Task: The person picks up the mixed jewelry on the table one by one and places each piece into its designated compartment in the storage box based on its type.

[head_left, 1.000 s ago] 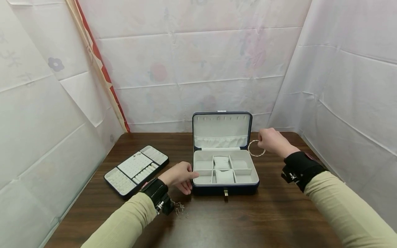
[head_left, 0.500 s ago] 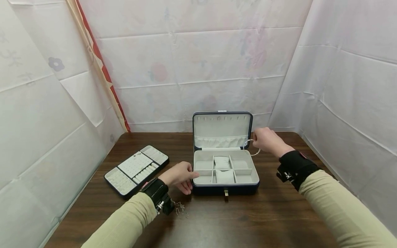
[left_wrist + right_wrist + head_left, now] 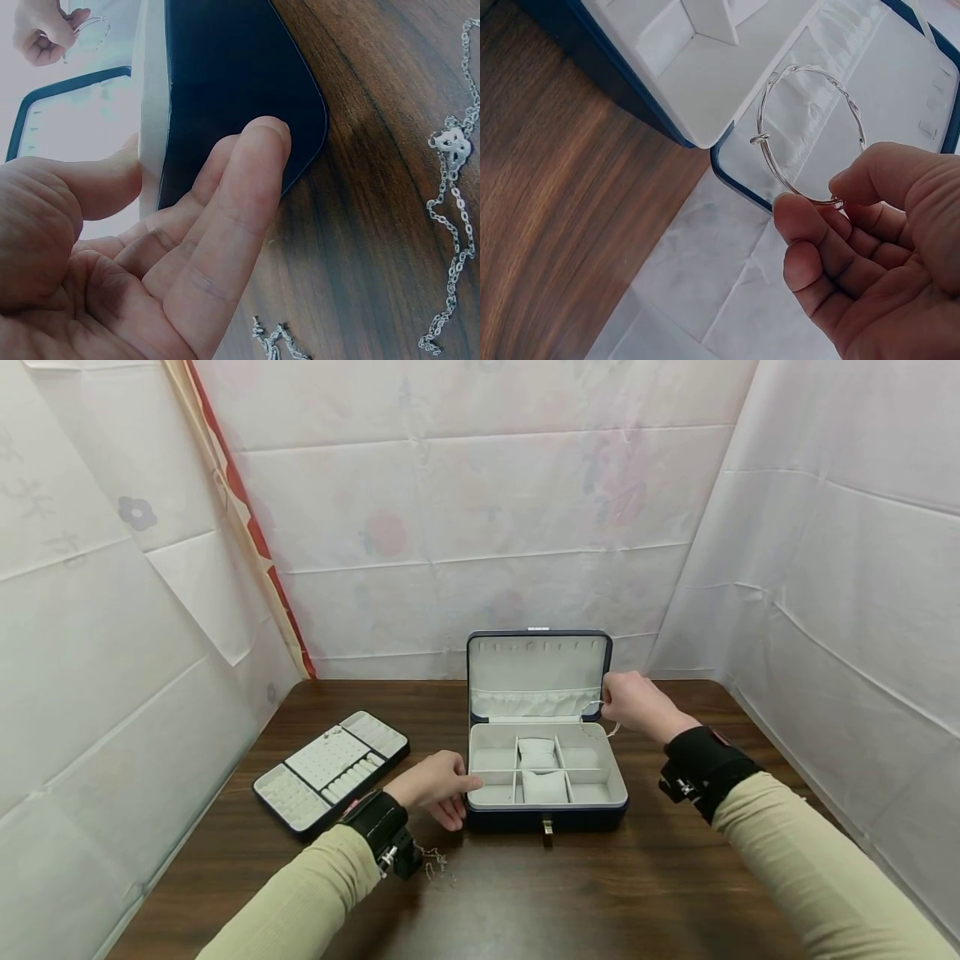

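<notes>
Left grip (image 3: 433,783) is clamped on the left wall of the navy jewelry box (image 3: 510,821), thumb hooked over the rim, fingers set along the outside; the box is being steadied, it seems. Close by on the counter (image 3: 540,893), silver chains (image 3: 454,146) are left lying loose, outside any compartment. Off to the left, the tray (image 3: 375,735) is laid apart from the box, a few tiny items scattered on its pad, too small to be named.

Into the box now: two cushions (image 3: 544,787) are already seated in the middle compartments, one behind the other. And beyond, the silver bangle (image 3: 760,139) is pinched between thumb and fingers of the right grip (image 3: 637,700), held up by the rear right corner, in front of the raised lid (image 3: 536,668); whether the box is touched by it cannot be told.

Partway along, then, it is judged: lid raised, cushions seated, bangle lifted but not set down, chains not taken up.

And a shift is caught! Against the picture from a second ago, the bangle is found farther left, brought in from beyond the box's right side; left grip, tray and chains are seen unmoved.
</notes>
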`<state>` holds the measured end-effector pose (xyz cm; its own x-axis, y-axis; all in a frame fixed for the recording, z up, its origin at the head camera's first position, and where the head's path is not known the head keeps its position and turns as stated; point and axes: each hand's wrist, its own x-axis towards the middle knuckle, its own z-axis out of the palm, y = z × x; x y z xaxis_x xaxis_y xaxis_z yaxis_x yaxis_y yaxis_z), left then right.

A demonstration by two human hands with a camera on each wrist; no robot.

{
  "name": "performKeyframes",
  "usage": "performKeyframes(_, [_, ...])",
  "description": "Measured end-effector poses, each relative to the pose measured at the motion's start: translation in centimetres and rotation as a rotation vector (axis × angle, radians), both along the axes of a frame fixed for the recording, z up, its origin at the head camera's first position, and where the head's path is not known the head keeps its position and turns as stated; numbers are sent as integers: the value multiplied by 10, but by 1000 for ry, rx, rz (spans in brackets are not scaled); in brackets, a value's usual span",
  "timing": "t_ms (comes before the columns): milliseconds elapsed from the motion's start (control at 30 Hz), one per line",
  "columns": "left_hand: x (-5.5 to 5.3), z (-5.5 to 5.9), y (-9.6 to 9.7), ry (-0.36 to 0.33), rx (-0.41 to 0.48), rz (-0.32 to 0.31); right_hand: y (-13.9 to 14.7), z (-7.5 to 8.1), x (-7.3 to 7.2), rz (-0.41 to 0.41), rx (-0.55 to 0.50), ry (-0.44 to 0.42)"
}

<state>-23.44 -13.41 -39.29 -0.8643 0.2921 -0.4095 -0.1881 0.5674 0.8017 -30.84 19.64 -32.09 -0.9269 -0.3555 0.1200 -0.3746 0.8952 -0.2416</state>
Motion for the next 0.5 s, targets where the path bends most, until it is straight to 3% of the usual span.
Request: performKeyframes(500, [1,-1,0,2,-1,0,-8,-5,2,11,10,-3])
